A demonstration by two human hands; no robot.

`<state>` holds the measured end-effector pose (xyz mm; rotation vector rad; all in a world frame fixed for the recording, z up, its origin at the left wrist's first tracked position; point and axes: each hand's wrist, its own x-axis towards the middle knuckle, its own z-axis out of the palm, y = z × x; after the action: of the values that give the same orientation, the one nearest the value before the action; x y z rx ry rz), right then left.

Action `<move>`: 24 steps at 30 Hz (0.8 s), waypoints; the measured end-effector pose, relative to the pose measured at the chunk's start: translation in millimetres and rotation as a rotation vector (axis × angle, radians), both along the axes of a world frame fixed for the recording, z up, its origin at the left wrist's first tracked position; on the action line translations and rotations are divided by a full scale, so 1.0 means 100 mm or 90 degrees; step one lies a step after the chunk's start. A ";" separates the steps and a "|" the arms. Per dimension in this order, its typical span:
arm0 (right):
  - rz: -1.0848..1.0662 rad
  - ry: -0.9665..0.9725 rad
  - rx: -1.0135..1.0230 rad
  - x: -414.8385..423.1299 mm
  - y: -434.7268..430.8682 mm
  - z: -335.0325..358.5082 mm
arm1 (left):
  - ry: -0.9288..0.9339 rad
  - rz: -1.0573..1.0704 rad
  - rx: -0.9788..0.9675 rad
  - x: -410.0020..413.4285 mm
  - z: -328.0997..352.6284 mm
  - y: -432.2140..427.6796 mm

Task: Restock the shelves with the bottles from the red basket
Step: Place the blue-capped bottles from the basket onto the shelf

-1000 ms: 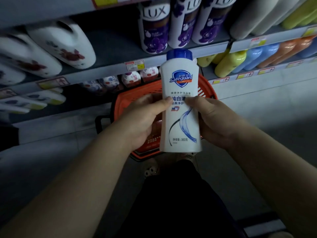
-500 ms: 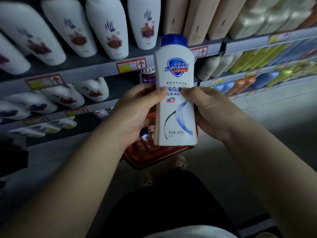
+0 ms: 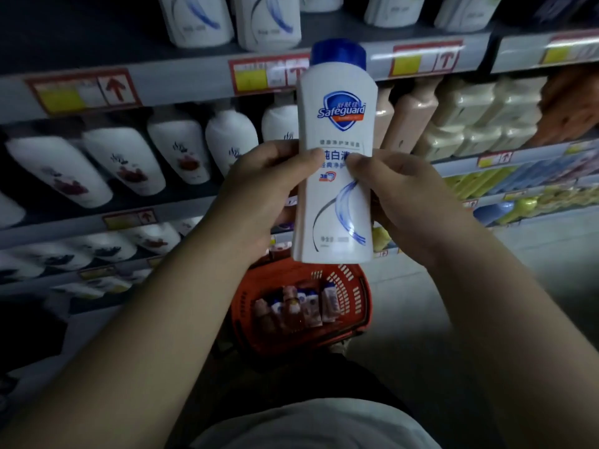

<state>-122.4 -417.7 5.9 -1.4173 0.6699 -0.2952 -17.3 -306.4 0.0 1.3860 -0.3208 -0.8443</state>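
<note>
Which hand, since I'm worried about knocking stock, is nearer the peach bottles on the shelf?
Right. The right hand grips the Safeguard bottle just below the peach bottles in the picture. The left hand grips its other side, farther left.

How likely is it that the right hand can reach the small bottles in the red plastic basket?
Probably not yet: the right hand grips the white blue-capped Safeguard bottle, and the red plastic basket sits below.

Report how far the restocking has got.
Done: nothing the picture proves; the shelves look mostly full. In hand: left hand and right hand grip one Safeguard bottle upright, not yet shelved. Left: that bottle, plus several small bottles in the red basket.
</note>
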 end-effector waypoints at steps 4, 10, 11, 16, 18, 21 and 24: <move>0.061 0.004 -0.123 0.09 -0.25 0.31 | -0.040 0.025 -0.006 0.09 0.27 -0.23; 0.149 -0.066 -0.187 0.36 -0.67 0.63 | -0.138 0.100 -0.028 0.22 0.66 -0.57; 0.142 -0.078 -0.196 0.41 -0.73 0.66 | -0.153 0.114 -0.036 0.24 0.71 -0.63; 0.096 -0.134 -0.272 0.63 -0.99 0.84 | -0.273 0.176 -0.049 0.30 0.91 -0.90; 0.071 -0.162 -0.322 0.71 -1.07 0.87 | -0.350 0.211 -0.032 0.30 0.94 -1.01; 0.040 -0.203 -0.397 0.81 -1.18 0.88 | -0.437 0.229 -0.001 0.30 0.94 -1.15; 0.012 -0.247 -0.420 0.89 -1.26 0.86 | -0.477 0.199 0.019 0.34 0.91 -1.25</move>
<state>-33.2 -543.7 92.2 -1.9147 0.2376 -0.8057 16.9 -431.6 91.3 1.6915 -0.6414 -0.0450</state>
